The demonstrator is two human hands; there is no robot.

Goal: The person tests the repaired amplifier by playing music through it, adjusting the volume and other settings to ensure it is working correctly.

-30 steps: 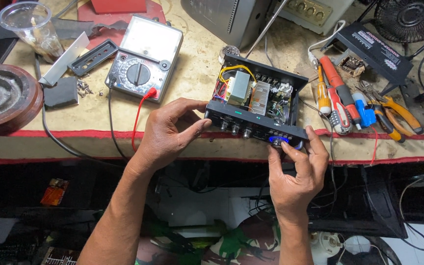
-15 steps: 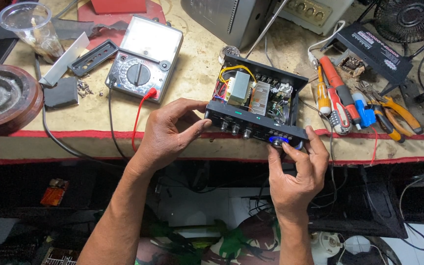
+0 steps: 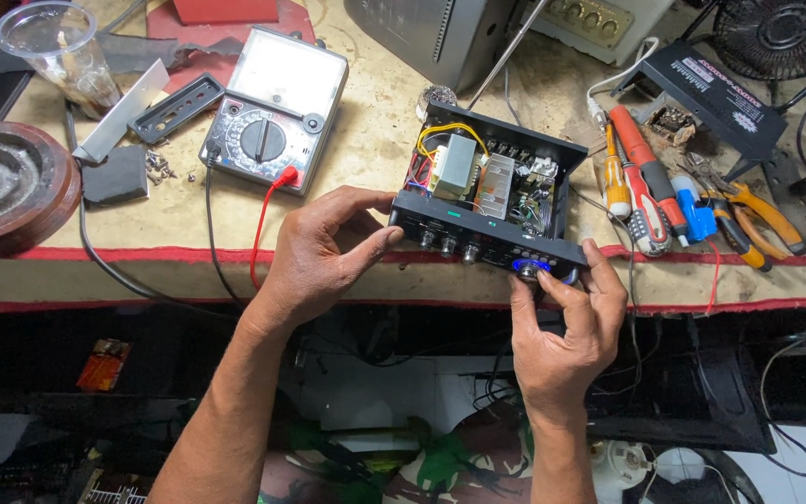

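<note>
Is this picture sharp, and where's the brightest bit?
Head view: sharp across the bench; even light, soft shadows; the meter face glares white; a blue knob light glows by the right hand; below the bench is dark.

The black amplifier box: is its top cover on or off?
Off. The black amplifier box shows its transformer, wires and circuit board from above.

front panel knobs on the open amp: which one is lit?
The rightmost knob, glowing blue under the right hand fingertips. The small knobs to its left are unlit silver; the left hand steadies that end of the amp.
</note>
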